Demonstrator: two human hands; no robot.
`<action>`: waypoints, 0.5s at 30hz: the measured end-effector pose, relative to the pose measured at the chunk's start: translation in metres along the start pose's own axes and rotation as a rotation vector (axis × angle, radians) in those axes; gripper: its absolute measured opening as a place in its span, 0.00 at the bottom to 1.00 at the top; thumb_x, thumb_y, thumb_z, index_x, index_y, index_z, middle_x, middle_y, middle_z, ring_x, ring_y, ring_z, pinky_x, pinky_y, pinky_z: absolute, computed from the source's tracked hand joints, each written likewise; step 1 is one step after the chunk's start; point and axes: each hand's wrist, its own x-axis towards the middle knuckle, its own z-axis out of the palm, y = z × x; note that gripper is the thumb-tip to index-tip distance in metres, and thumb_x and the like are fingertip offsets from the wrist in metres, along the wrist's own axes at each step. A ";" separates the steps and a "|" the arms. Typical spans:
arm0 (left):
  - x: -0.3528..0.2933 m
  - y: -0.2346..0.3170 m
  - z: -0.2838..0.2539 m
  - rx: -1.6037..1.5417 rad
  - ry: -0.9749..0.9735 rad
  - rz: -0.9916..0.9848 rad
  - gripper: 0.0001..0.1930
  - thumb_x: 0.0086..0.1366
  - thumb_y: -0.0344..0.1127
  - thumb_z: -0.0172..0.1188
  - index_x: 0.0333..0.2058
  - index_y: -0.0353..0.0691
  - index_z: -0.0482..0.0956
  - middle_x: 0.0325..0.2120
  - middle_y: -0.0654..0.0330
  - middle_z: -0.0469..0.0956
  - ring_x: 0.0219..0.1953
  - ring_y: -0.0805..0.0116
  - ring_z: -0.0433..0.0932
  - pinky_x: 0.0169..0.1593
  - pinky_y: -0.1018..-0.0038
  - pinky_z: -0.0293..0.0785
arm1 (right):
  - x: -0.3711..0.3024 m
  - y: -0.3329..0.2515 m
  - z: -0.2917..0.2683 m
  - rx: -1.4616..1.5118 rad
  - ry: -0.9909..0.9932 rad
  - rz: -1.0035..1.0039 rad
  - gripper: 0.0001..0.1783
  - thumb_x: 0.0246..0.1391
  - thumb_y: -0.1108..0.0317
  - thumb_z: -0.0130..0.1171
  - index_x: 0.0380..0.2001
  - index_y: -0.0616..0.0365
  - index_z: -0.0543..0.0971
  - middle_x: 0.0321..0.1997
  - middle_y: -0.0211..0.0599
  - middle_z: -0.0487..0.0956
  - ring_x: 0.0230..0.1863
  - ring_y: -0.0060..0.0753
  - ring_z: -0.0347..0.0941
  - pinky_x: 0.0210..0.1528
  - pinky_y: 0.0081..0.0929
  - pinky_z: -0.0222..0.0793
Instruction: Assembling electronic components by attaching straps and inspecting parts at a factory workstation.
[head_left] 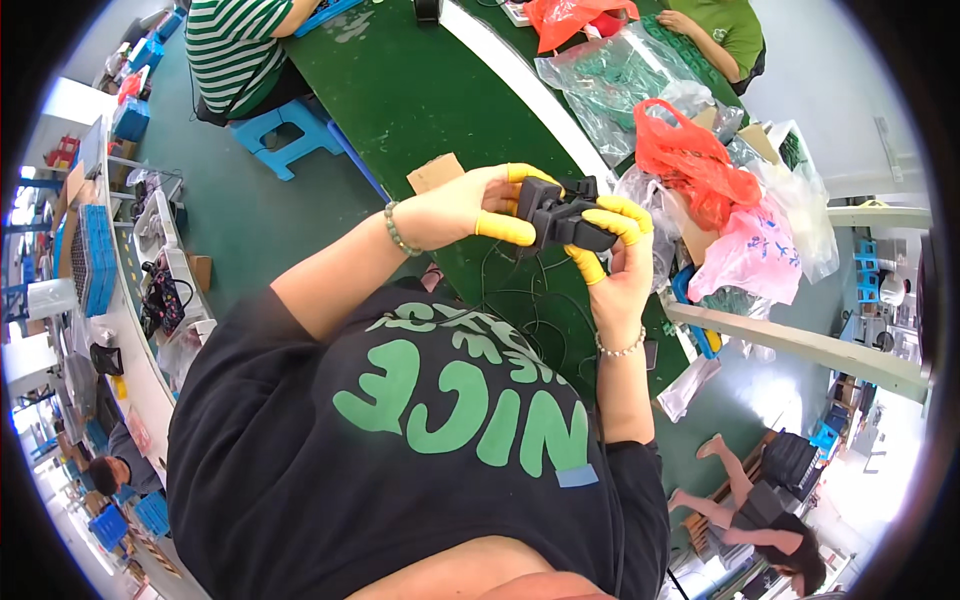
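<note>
Head view, and closest in was a black shirt [300,430] with big green lettering [460,410], right beside the near edge of the green bench [420,110]. Then the hands, and both were busy! The left hand [455,207], a green bead bracelet [399,233] at its wrist, gripped the blocky left part of a black device [546,217]; the right hand [625,265], wearing a pale bead bracelet [622,350], had its fingers curled on the other end. Yellow finger covers [505,228] on both! Up it was, held above the bench, in from the near edge. Dark cables [540,324] looped on the bench between device and shirt. Just past the left wrist, cardboard [435,172] lay near the bench's left edge. Over at the right edge, what a heap: a red plastic bag [690,165], a pink bag [748,255] touching it, clear bags [605,85] farther along. Beyond the left edge stood a blue stool [285,140], a co-worker in stripes [235,50] by it; way off at the far right corner, another in green [725,35].
</note>
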 end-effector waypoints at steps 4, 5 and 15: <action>0.000 -0.007 -0.004 -0.071 0.043 0.041 0.28 0.53 0.27 0.67 0.51 0.36 0.66 0.47 0.60 0.70 0.49 0.72 0.70 0.54 0.74 0.68 | 0.007 0.001 -0.001 -0.050 -0.026 0.020 0.20 0.35 0.74 0.71 0.37 0.53 0.78 0.49 0.36 0.72 0.51 0.39 0.68 0.54 0.32 0.63; 0.000 -0.004 -0.005 -0.066 0.067 0.056 0.27 0.53 0.28 0.67 0.51 0.35 0.66 0.45 0.60 0.71 0.47 0.71 0.72 0.52 0.73 0.70 | 0.009 -0.003 -0.001 -0.195 -0.059 -0.015 0.19 0.36 0.73 0.71 0.37 0.53 0.78 0.50 0.36 0.71 0.52 0.40 0.67 0.54 0.32 0.63; 0.002 0.025 -0.017 -0.273 0.027 -0.151 0.25 0.59 0.35 0.63 0.51 0.33 0.64 0.41 0.54 0.75 0.41 0.64 0.79 0.39 0.72 0.81 | 0.002 0.004 -0.002 0.357 0.061 0.196 0.13 0.54 0.74 0.58 0.44 0.60 0.74 0.51 0.36 0.72 0.50 0.30 0.69 0.55 0.27 0.64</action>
